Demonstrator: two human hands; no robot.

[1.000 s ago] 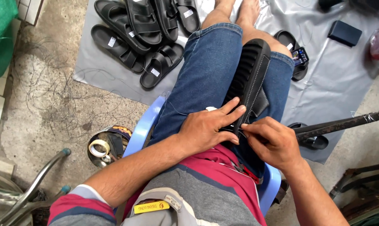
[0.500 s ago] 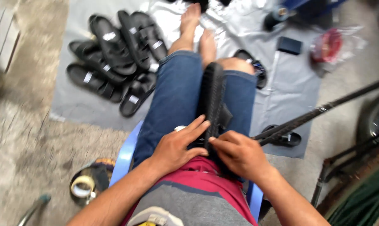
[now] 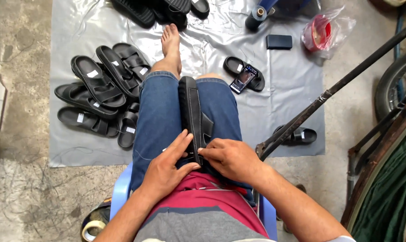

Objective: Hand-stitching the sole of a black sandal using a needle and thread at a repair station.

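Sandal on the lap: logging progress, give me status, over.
Both hands on black sandal, clamped between knees. Left hand steadies the sole; right hand pinches at its stitched edge. Nothing in the way.

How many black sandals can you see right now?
About 12, though overlaps may hide some: one on the lap under both hands, six piled at left, three or so at the top edge, one under a phone, one by the pole.

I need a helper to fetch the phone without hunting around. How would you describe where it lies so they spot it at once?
Start at the grey sheet on the floor. Right of the seated person's knees, a lone black sandal lies there, and the phone rests on it. Its lit screen marks it out from the dark flat case farther off.
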